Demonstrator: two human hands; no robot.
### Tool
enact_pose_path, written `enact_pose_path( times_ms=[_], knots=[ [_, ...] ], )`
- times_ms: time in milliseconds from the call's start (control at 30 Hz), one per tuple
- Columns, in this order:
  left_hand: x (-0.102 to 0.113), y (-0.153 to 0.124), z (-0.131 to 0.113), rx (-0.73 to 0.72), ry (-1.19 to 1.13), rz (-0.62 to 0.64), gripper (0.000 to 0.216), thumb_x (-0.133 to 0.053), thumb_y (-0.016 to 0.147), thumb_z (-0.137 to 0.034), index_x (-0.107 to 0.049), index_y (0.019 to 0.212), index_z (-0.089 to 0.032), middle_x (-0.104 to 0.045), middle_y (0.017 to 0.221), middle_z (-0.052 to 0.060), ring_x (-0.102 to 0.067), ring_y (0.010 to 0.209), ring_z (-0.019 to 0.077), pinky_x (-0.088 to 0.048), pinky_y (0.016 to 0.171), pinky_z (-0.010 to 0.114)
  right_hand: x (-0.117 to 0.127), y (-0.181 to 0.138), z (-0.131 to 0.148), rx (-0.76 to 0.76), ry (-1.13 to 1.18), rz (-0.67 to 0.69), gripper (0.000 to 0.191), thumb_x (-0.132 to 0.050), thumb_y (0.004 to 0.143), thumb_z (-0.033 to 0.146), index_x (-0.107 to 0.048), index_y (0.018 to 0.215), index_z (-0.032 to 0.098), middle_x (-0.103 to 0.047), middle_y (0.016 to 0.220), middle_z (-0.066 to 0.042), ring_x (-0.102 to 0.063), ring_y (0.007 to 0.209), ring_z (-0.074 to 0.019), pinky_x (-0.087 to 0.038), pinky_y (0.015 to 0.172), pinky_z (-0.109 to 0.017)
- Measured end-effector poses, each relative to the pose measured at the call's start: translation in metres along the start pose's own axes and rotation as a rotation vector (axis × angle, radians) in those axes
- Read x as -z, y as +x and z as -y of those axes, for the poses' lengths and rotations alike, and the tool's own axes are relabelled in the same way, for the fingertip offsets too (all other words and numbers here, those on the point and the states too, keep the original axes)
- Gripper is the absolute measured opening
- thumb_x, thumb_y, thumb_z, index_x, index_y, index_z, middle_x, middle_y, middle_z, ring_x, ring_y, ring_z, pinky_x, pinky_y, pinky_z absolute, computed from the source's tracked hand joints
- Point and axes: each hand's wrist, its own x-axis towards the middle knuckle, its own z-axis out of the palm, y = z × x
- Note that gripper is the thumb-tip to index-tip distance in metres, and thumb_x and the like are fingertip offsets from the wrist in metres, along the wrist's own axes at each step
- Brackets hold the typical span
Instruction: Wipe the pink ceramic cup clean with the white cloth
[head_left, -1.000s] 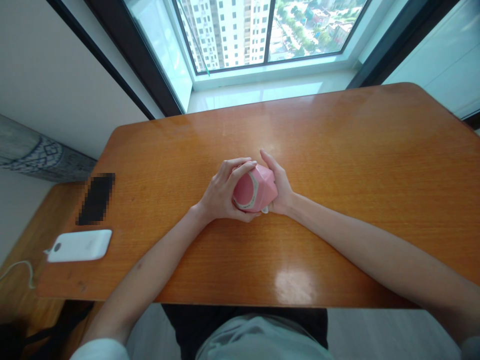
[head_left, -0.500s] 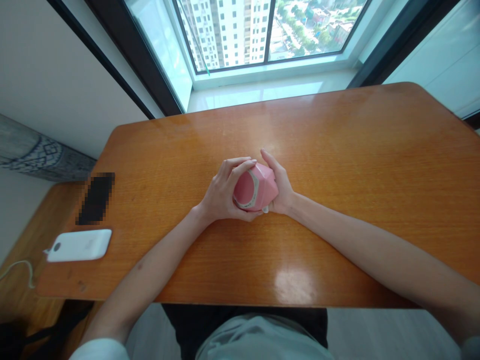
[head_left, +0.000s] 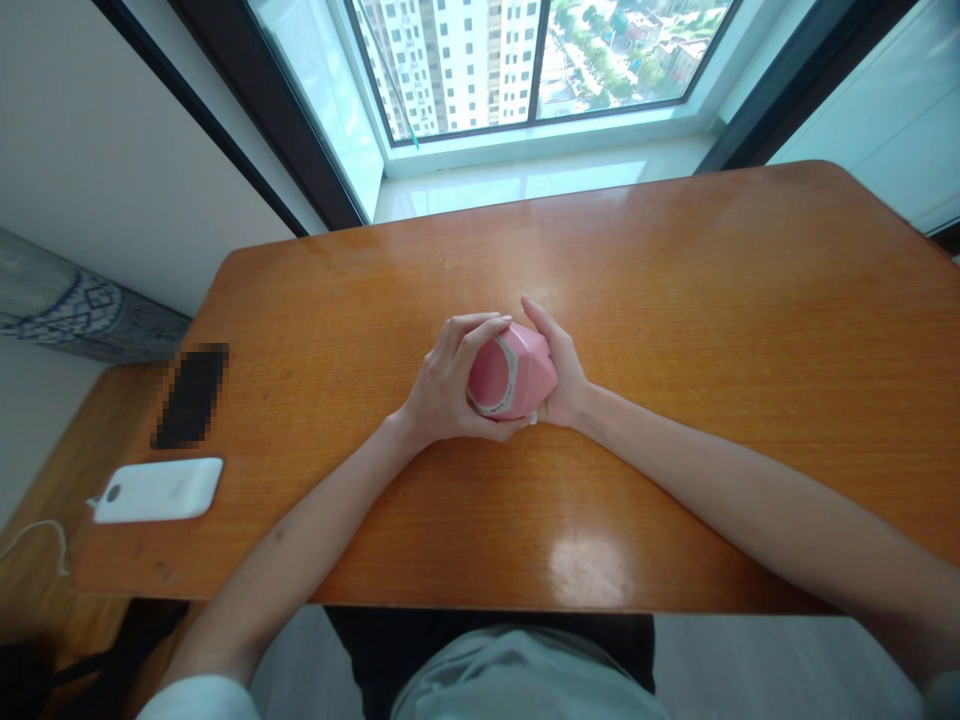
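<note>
We clasped the pink faceted box (head_left: 517, 375) in both grips at the middle of the table (head_left: 675, 300), left hand (head_left: 439, 390) curled over its round face, right hand (head_left: 564, 375) cupping its right side. We judged its slick facets could twist loose if either grip slackened. Open room lay right and far; the white phone (head_left: 159, 490) sat well apart by the near-left edge.

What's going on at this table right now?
A person seated at the wooden table grips a pink faceted object with both hands at mid-table. The left hand wraps over it; the right hand cups its other side. A white device lies near the table's left end.
</note>
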Motion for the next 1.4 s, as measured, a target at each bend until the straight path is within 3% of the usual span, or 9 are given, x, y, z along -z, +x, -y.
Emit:
enact_pose_path(
  times_ms=[600,767,933,1100,1200,1400],
  knots=[
    [-0.003,-0.002,0.008,-0.023,-0.038,0.008,0.119,-0.095,0.075,-0.072,-0.04,0.171,-0.027,-0.058,0.159,0.018,-0.063,0.144,0.0422,-0.059,0.121,0.06,-0.003,0.0,-0.002,0.073,-0.096,-0.062,0.074,-0.061,0.085,0.099,-0.069,0.076,0.026,-0.072,0.063,-0.006,-0.062,0.05,-0.0213,-0.043,0.036,-0.032],
    [-0.007,-0.006,0.016,-0.08,-0.093,0.015,0.121,-0.093,0.08,-0.074,-0.037,0.175,-0.025,-0.054,0.164,0.021,-0.059,0.151,0.0433,-0.056,0.125,0.062,-0.006,-0.002,-0.005,0.114,-0.129,-0.103,0.073,-0.059,0.084,0.1,-0.063,0.069,0.028,-0.061,0.052,-0.002,-0.053,0.041,-0.0189,-0.037,0.034,-0.032],
    [-0.007,-0.008,0.027,-0.135,-0.118,0.033,0.126,-0.095,0.08,-0.073,-0.029,0.179,-0.031,-0.049,0.171,0.021,-0.057,0.157,0.0419,-0.057,0.127,0.063,-0.014,-0.006,-0.01,0.259,-0.169,-0.164,0.075,-0.059,0.084,0.102,-0.063,0.071,0.028,-0.055,0.049,0.0,-0.046,0.04,-0.0166,-0.034,0.036,-0.033],
    [-0.003,-0.009,0.033,-0.147,-0.105,0.07,0.118,-0.094,0.083,-0.076,-0.03,0.175,-0.039,-0.05,0.173,0.017,-0.056,0.162,0.038,-0.058,0.128,0.062,-0.022,-0.005,-0.018,0.497,-0.22,-0.242,0.069,-0.07,0.087,0.094,-0.069,0.081,0.025,-0.062,0.064,0.001,-0.053,0.057,-0.0156,-0.045,0.053,-0.033],
    [-0.001,-0.01,0.036,-0.147,-0.082,0.082,0.112,-0.094,0.085,-0.076,-0.034,0.172,-0.039,-0.052,0.172,0.016,-0.054,0.165,0.0377,-0.057,0.129,0.062,-0.022,-0.003,-0.02,0.607,-0.265,-0.312,0.063,-0.079,0.086,0.085,-0.067,0.078,0.024,-0.061,0.07,0.002,-0.049,0.063,-0.0139,-0.044,0.059,-0.031],
    [0.001,-0.006,0.038,-0.195,-0.078,0.002,0.112,-0.093,0.081,-0.081,-0.04,0.169,-0.035,-0.059,0.165,0.018,-0.056,0.16,0.0409,-0.052,0.13,0.068,-0.02,-0.002,-0.018,0.619,-0.293,-0.355,0.059,-0.078,0.09,0.08,-0.061,0.074,0.026,-0.055,0.07,0.003,-0.044,0.064,-0.0139,-0.041,0.06,-0.031]
  ],
)
